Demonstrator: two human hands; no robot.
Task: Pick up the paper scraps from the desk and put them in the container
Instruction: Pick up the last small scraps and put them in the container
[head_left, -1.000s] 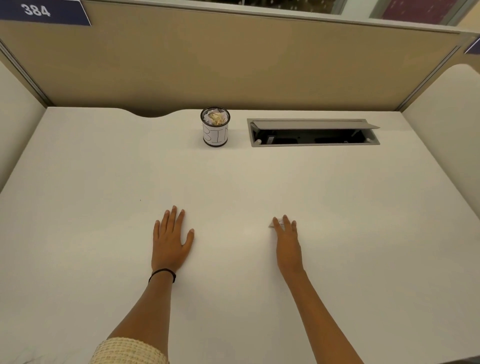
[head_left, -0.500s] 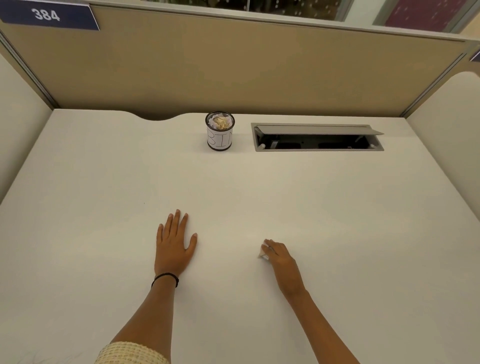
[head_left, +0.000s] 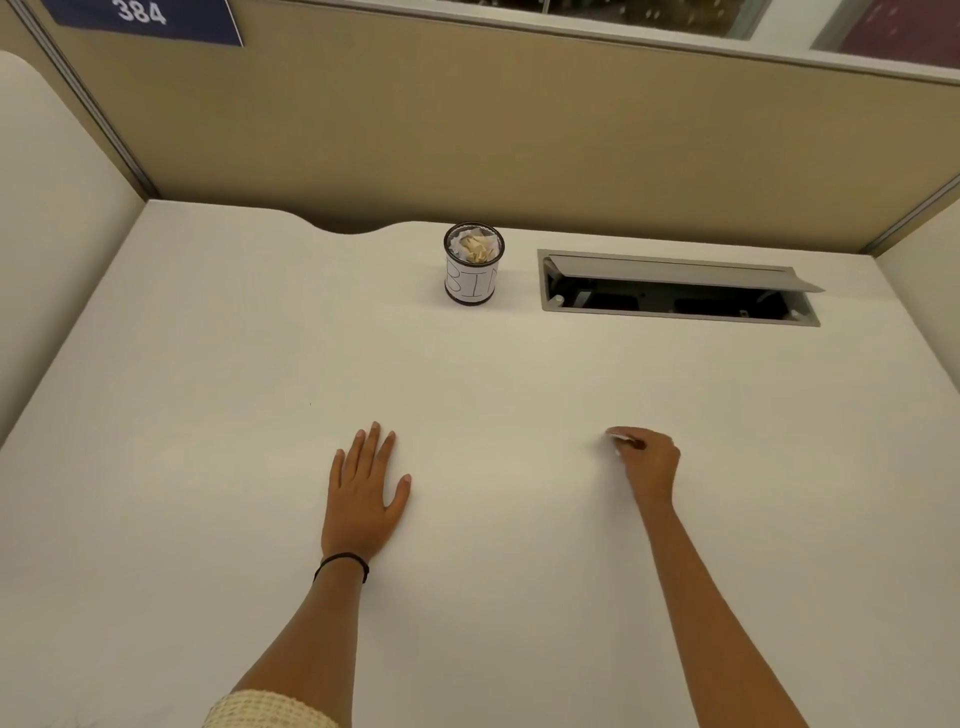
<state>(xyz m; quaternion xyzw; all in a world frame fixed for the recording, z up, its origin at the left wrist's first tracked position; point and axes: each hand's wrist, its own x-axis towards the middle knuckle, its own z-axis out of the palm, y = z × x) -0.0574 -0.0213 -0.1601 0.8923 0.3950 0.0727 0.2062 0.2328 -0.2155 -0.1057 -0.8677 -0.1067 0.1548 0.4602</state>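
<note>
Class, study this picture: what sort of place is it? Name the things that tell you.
Probably a study or office cubicle: the white desk is walled by a tan partition, a blue sign reading 384 sits on it, and an open cable hatch is set into the desktop.

This is an office cubicle. A white desk (head_left: 208, 364) is closed in by a tan partition (head_left: 519, 130) along its back edge and by pale side panels (head_left: 52, 208) at its left and right edges. A blue sign (head_left: 140, 15) with the number 384 sits on the partition, top left. Near the back right corner a grey cable hatch (head_left: 675, 273) is set into the desk, its flap open. The back edge has a curved notch (head_left: 348, 226). A window (head_left: 649, 15) runs above the partition.
</note>
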